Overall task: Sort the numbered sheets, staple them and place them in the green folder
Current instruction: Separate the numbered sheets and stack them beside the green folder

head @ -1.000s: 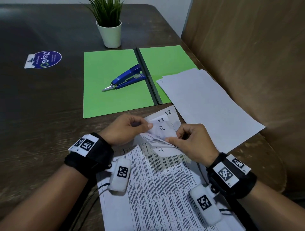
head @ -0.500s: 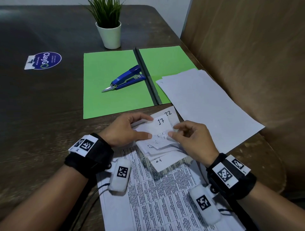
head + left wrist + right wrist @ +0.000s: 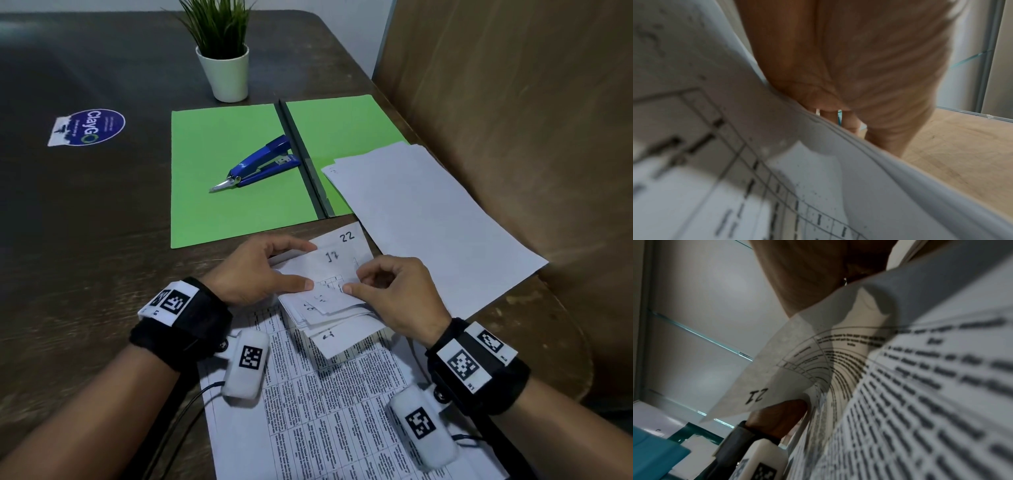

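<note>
both hands pinch the numbered sheets [image 3: 329, 298] at six o'clock: left hand [image 3: 253, 274] steadies the corners, right hand [image 3: 394, 294] fans them so numbers show; green folder [image 3: 236, 171] lies open at twelve.

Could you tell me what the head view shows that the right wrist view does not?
Only the head view shows the open green folder with the blue stapler lying on it, the potted plant, the loose blank sheets, and corners numbered 22 and 17.

Only the right wrist view shows a curled corner numbered 21.

Both show the numbered sheets, with the left hand and right hand gripping their corners.
</note>
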A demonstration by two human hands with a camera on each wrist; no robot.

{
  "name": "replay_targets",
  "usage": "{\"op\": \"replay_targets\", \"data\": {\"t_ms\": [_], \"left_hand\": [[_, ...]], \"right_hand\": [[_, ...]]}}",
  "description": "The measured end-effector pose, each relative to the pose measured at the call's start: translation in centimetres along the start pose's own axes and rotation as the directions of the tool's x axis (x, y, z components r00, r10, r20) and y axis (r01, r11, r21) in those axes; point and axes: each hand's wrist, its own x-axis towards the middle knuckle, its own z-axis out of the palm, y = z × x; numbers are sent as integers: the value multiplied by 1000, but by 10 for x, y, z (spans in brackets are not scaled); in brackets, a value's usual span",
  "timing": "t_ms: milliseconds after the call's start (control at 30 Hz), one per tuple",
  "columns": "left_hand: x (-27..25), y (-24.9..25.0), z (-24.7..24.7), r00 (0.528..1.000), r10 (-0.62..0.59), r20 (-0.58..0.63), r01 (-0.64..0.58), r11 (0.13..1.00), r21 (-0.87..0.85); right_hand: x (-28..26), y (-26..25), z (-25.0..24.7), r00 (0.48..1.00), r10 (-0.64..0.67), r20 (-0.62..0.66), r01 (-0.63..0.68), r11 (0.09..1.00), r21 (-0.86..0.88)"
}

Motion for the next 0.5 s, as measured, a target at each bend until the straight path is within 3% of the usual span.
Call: {"op": "replay_targets", "data": {"t_ms": [167, 333, 500], "left_hand": [[-1, 2, 1, 1000, -20, 7, 20, 999, -31], [-3, 7, 1, 1000, -30, 8, 30, 999, -16], [-5, 9, 0, 999, -34, 8, 34, 999, 26]], "right_hand": [[-3, -3, 1, 997, -75, 20, 76, 996, -56], [-6, -5, -2, 960, -277, 27, 277, 944, -176], [-2, -3, -5, 945, -316, -85, 305, 944, -127]]}}
